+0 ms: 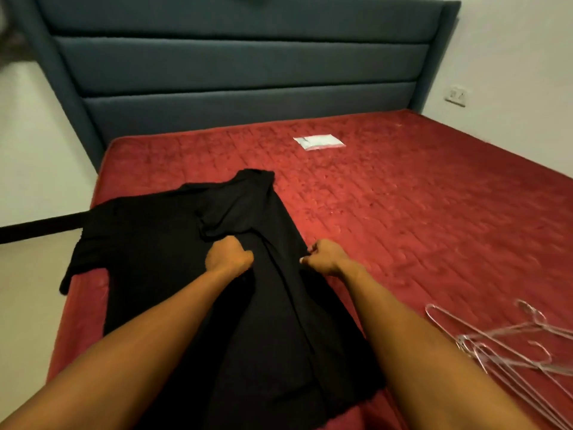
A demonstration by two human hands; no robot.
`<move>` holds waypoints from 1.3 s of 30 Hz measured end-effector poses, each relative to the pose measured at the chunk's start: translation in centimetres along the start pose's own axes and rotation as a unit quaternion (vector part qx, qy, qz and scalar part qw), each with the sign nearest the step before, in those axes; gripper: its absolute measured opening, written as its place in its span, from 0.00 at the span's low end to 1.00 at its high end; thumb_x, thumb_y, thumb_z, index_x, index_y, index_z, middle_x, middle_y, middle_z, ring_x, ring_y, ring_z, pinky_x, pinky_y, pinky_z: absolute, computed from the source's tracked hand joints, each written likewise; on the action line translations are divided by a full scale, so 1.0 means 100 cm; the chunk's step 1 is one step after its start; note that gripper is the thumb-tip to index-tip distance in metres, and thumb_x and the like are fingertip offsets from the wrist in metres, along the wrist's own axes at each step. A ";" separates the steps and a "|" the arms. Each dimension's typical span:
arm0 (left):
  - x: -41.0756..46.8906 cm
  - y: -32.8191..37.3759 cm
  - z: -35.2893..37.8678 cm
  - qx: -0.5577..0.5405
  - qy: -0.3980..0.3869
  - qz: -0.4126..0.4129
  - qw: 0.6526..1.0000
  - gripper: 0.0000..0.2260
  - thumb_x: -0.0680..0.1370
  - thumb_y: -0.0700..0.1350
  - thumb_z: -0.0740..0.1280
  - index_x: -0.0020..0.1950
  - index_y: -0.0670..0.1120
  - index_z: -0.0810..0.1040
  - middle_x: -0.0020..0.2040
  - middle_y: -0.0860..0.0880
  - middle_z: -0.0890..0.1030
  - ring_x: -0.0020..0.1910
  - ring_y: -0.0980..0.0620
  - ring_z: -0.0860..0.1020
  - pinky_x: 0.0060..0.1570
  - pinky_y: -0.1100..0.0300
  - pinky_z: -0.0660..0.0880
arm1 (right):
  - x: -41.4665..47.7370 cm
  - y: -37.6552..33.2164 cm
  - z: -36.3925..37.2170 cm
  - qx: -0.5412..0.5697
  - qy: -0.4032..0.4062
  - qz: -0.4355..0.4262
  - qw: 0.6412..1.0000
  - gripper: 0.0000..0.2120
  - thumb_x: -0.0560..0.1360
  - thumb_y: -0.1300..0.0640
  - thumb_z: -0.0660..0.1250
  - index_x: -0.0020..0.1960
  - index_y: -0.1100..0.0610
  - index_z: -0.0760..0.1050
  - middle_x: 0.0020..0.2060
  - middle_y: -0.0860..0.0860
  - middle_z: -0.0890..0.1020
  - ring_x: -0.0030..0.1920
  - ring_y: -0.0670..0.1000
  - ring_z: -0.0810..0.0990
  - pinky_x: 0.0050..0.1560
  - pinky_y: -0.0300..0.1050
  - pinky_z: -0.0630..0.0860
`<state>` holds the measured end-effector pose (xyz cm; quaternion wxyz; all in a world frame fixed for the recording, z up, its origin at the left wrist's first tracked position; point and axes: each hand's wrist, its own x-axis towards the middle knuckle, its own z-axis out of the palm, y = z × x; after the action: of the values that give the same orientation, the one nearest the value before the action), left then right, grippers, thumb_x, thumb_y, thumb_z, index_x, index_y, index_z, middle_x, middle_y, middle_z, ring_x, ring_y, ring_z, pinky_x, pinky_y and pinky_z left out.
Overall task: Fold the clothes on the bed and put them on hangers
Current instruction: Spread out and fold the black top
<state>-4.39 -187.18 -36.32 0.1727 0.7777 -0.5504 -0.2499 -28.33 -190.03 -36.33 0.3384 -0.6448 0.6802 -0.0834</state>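
Your left hand [228, 255] bunches the black shirt [192, 274] mid-frame, fingers curled into the cloth; your right hand [324, 255] pinches its right edge. Pull that edge across evenly, keeping the fold flat. Hangers [508, 346] wait lower right on the red mattress [418, 197], a blue headboard [242, 63] up top.

The garment [173, 243] was plain black, with no print showing. The bed [403, 197] was deep red with a faint quilted, mottled pattern. The headboard [242, 66] was dark blue-grey, divided into horizontal bands. The hangers [502, 346] were silvery. The packet [319, 141] was mostly white. The walls [511, 57] were white and the floor [31, 290] pale cream.
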 end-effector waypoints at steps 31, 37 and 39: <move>0.279 -0.036 -0.070 0.081 0.126 0.025 0.988 0.06 0.78 0.47 0.65 0.51 0.46 0.73 0.42 0.44 0.81 0.44 0.38 0.80 0.43 0.51 0.73 | 0.323 -0.079 0.007 0.390 0.083 0.040 0.916 0.07 0.80 0.62 0.67 0.56 0.54 0.80 0.45 0.51 0.84 0.41 0.48 0.79 0.40 0.39 0.74; 0.290 -0.035 -0.099 0.133 -0.122 -0.062 0.982 0.16 0.72 0.58 0.70 0.38 0.45 0.79 0.39 0.49 0.81 0.39 0.48 0.80 0.39 0.57 0.73 | 0.361 -0.126 -0.017 0.173 0.081 -0.056 0.980 0.16 0.77 0.53 0.74 0.63 0.53 0.77 0.41 0.44 0.81 0.48 0.50 0.81 0.54 0.44 0.77; 0.291 -0.044 -0.104 0.066 -0.175 -0.065 0.980 0.12 0.69 0.51 0.73 0.33 0.47 0.74 0.32 0.50 0.76 0.32 0.50 0.75 0.35 0.56 0.69 | 0.375 -0.139 -0.017 0.116 0.071 -0.055 0.989 0.13 0.75 0.50 0.76 0.57 0.52 0.80 0.41 0.46 0.82 0.47 0.51 0.82 0.54 0.47 0.79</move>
<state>12.80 -213.21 -35.99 0.0051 0.7658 -0.5358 -0.3556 -15.62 -227.75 -40.69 0.3572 -0.6299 0.6516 -0.2259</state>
